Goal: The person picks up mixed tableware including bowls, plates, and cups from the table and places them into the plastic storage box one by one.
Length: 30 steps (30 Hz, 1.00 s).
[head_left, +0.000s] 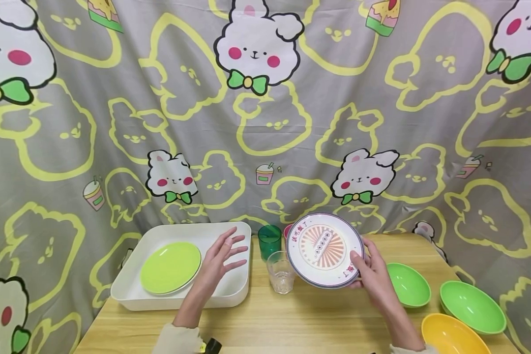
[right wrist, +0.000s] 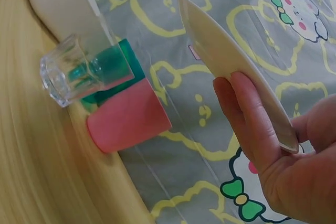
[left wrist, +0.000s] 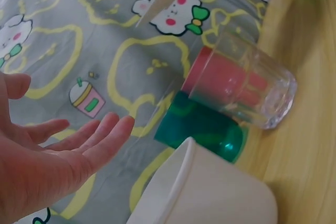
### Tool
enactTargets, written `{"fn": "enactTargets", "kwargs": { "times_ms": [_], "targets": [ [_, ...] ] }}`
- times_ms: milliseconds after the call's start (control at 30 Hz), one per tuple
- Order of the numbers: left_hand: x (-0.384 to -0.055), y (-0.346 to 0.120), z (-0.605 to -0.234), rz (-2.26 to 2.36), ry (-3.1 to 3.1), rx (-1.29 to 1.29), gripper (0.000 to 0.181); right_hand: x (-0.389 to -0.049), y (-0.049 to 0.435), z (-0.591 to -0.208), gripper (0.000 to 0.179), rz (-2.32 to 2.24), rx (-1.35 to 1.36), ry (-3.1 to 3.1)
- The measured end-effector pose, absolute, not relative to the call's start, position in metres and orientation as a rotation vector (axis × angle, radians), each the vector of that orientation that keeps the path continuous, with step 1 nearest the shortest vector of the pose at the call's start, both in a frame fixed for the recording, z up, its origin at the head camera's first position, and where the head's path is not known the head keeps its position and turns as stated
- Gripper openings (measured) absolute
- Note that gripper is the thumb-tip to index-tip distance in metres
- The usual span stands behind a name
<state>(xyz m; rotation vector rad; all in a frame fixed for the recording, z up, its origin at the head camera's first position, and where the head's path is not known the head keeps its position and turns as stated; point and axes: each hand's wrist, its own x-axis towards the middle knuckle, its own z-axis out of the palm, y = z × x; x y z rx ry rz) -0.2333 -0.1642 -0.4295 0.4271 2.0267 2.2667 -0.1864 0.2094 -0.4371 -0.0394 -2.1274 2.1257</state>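
My right hand [head_left: 371, 270] grips a white plate [head_left: 325, 250] by its right edge, thumb on the face and fingers underneath. The plate has a dark rim, a sunburst pattern and red writing; it is held up above the table and tilted toward me. In the right wrist view the plate [right wrist: 231, 61] shows edge-on between thumb and fingers. My left hand [head_left: 217, 260] hovers over the right part of a white tub [head_left: 241, 295], fingers spread and holding nothing. A lime-green plate [head_left: 171, 268] lies in the tub on top of a paler one.
Between tub and held plate stand a clear glass [head_left: 281, 275], a green cup [head_left: 270, 241] and a pink cup [right wrist: 131, 119]. On the right sit two green bowls [head_left: 471, 307] and a yellow bowl [head_left: 453, 337] on the wooden table [head_left: 301, 324]. A patterned curtain [head_left: 283, 132] hangs behind.
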Motion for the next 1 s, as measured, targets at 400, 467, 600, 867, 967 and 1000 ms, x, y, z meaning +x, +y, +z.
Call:
{"fn": "enactTargets", "kwargs": {
  "times_ms": [400, 467, 600, 867, 967, 1000],
  "targets": [
    [-0.230, -0.134, -0.438, 2.195, 2.012, 0.441, 0.053, -0.186, 0.196, -0.444, 0.050, 2.161, -0.041, -2.127],
    [-0.230, -0.130, -0.438, 2.192, 2.014, 0.444, 0.053, -0.185, 0.194, -0.445, 0.051, 2.172, -0.041, -2.126],
    [-0.229, -0.123, -0.440, 2.186, 1.999, 0.476, 0.054, -0.185, 0.190, -0.445, 0.051, 2.185, -0.046, -2.125],
    [-0.227, -0.108, -0.447, 2.170, 1.966, 0.524, 0.054, -0.186, 0.182, -0.449, 0.052, 2.184, -0.030, -2.143],
    [-0.225, -0.104, -0.448, 2.151, 1.972, 0.509, 0.056, -0.186, 0.180, -0.452, 0.051, 2.179, -0.036, -2.152],
    [-0.224, -0.102, -0.448, 2.144, 1.980, 0.502, 0.057, -0.186, 0.179, -0.452, 0.050, 2.177, -0.039, -2.155]
  ]
}}
